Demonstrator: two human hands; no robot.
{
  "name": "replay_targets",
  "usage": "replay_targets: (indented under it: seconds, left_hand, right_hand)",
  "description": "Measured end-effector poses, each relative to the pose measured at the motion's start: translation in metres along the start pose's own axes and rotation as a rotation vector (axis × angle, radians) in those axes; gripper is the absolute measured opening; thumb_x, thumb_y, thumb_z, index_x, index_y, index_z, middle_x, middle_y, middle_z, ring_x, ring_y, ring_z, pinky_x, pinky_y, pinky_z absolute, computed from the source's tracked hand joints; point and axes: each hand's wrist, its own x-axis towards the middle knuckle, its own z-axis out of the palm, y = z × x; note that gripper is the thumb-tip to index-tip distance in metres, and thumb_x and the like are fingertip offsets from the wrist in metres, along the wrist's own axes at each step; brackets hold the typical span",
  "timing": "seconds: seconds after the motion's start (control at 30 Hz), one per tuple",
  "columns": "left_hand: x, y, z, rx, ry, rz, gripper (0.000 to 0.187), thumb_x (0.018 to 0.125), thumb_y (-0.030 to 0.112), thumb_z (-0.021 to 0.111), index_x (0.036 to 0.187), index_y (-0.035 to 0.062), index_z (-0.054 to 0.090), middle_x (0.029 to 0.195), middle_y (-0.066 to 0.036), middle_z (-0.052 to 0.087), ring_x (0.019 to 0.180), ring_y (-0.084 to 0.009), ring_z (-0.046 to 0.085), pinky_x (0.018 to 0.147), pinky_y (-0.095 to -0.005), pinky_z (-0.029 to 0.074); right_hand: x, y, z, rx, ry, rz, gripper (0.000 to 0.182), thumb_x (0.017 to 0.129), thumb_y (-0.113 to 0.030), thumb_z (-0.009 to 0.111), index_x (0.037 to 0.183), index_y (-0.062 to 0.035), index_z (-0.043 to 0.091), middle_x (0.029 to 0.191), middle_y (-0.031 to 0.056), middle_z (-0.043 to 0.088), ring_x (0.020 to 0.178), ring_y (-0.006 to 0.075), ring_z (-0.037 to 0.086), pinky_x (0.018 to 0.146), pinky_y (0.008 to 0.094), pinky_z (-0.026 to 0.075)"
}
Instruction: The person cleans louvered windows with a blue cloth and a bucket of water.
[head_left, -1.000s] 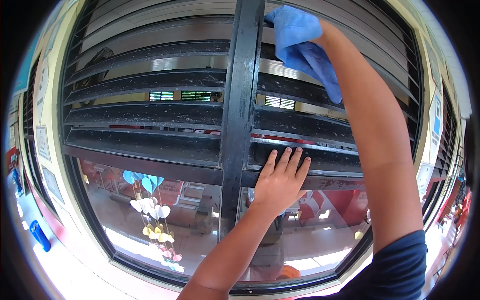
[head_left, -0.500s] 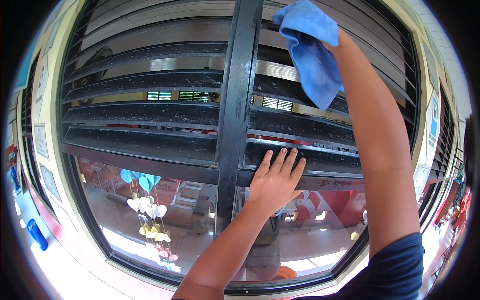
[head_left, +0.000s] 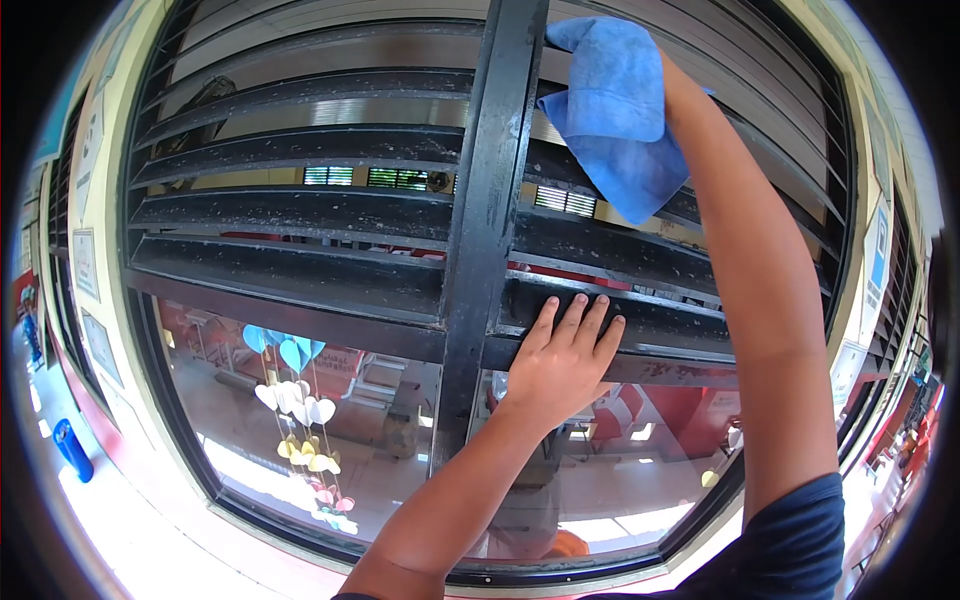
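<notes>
A blue cloth [head_left: 615,100] drapes over my right hand [head_left: 678,88] at the upper right louvres, close to the black centre post [head_left: 490,170]. Most of that hand's fingers are hidden behind the cloth, which hangs down in a point. Lower down, my left hand [head_left: 562,350] rests flat with fingers spread on the lowest right louvre slat [head_left: 650,318] and the frame bar beneath it. Pale specks mark the black slats [head_left: 300,212] on the left side.
Below the louvres is a glass pane [head_left: 390,500], with strings of coloured paper hearts [head_left: 300,400] behind it. A blue cylinder [head_left: 72,450] stands on the floor at far left. Framed papers [head_left: 100,357] hang on the wall beside the window.
My right hand and the cloth have shifted slightly left and down, nearer the centre post. The left hand keeps its place on the lowest slat. The view has tilted a little.
</notes>
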Motion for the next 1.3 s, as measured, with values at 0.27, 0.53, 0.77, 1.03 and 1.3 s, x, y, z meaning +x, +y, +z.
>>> replay_targets:
  seconds: [0.27,0.53,0.77,1.03,1.3]
  left_hand:
    - [-0.001,-0.002,-0.002,-0.004,-0.010,0.016,0.077,0.061,0.049,0.085,0.130,0.0201,0.066,0.137,-0.008,0.063,0.126,-0.0247,0.061,0.113,-0.0487,0.040]
    - [-0.002,-0.003,-0.001,-0.036,-0.012,0.010,0.079,0.063,0.050,0.084,0.131,0.0176,0.064,0.138,-0.009,0.062,0.128,-0.0253,0.059,0.113,-0.0490,0.039]
    - [-0.004,-0.003,0.000,-0.014,-0.035,0.008,0.080,0.064,0.050,0.084,0.133,0.0171,0.062,0.141,-0.009,0.060,0.129,-0.0255,0.057,0.115,-0.0490,0.035]
    - [-0.004,-0.002,-0.001,-0.002,-0.048,0.006,0.079,0.065,0.050,0.084,0.133,0.0176,0.062,0.142,-0.008,0.058,0.131,-0.0249,0.056,0.116,-0.0489,0.034]
    - [0.000,-0.002,0.000,0.022,-0.020,0.012,0.078,0.061,0.050,0.084,0.131,0.0206,0.064,0.138,-0.004,0.062,0.126,-0.0217,0.059,0.113,-0.0489,0.037]
  right_hand:
    - [0.039,-0.016,0.006,-0.750,-0.098,0.015,0.026,0.083,-0.032,0.064,0.082,-0.0092,0.075,0.080,0.0170,0.071,0.073,0.0350,0.069,0.070,0.0410,0.055]
    - [0.012,-0.071,0.001,-0.783,-0.193,0.185,0.044,0.083,-0.032,0.073,0.122,-0.0113,0.069,0.120,0.0143,0.070,0.110,0.0303,0.066,0.093,0.0391,0.053]
    - [0.015,-0.025,0.000,-0.967,-0.102,0.113,0.042,0.089,-0.039,0.065,0.123,-0.0148,0.069,0.128,0.0151,0.067,0.118,0.0333,0.062,0.098,0.0429,0.049]
    - [0.026,-0.069,-0.001,-0.626,-0.259,-0.057,0.038,0.088,-0.037,0.062,0.110,-0.0086,0.072,0.113,0.0197,0.070,0.105,0.0388,0.065,0.088,0.0440,0.052]
    - [0.059,-0.041,0.019,-0.246,-0.177,0.169,0.031,0.092,-0.029,0.060,0.104,-0.0049,0.076,0.101,0.0187,0.074,0.088,0.0340,0.070,0.083,0.0406,0.055]
